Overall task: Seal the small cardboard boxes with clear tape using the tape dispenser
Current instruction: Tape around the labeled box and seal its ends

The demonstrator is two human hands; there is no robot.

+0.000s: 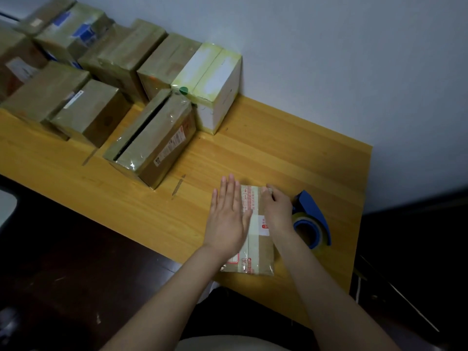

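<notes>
Left hand (226,219) flat on the left side of the box (262,253) top, palm down, fingers straight and close together, tips reaching just past the far edge. Holding nothing, only pressing. Right hand (277,211) on the right side of the same top, knuckles up, fingers (268,192) bent, tips at the far right corner. Cannot tell whether pinching that corner or only pushing down on it. Both forearms bare, coming in from the near side.

Between the two hands, a pale strip of tape (253,240) down the middle of the top, end to end, with glossy clear film crinkled at the near end. Red print along the strip's left side, and a white label with red marks partly under the right hand. Box itself brown, low and flat, lying close to the near edge of the table (278,148), toward its right end.

Just right of the box, partly hidden behind the right wrist, the blue dispenser (315,214) lying on the table with a roll (307,230) of clear tape in it.

Farther off, toward the back left, a crowd of bigger boxes wrapped in tape. Nearest, a brown one (152,140) with a dark slit along its top and a printed label on its side. Right behind it, a white one (217,79) with yellowed tape at the edges and a small green dot (183,90) at its corner. More brown ones (131,59) in rows along the wall (329,59), some blurred. Dark floor (76,249) left of the table.
</notes>
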